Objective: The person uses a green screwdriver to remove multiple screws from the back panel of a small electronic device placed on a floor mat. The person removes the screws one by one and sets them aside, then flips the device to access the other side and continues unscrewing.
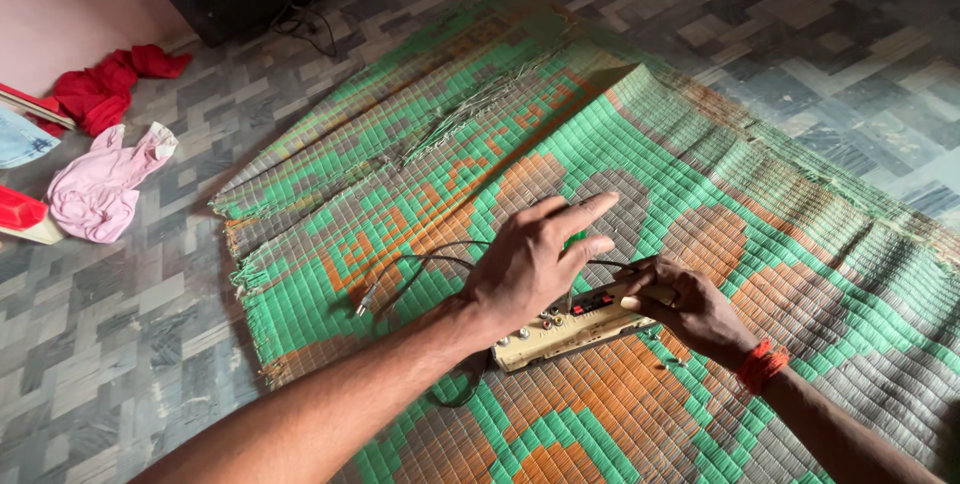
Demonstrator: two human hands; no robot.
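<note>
Head view: a cream power strip [570, 329] lies flat on the green-and-orange mat [800, 244], long and narrow, with red switches and round knobs along its top. Right hand [695, 309] clamps its far end, fingers wrapped round it. Left hand [530, 264] hovers over the middle, pinching something green [574, 240], mostly hidden, too small to name. A black cord [410, 269] trails left. Pink cloth [100, 189] and red cloth [105, 89] sit off the mat.

woven green-orange mat [800, 234], pink cloth [100, 189], red cloth [105, 89], tiled floor [120, 314]
</note>
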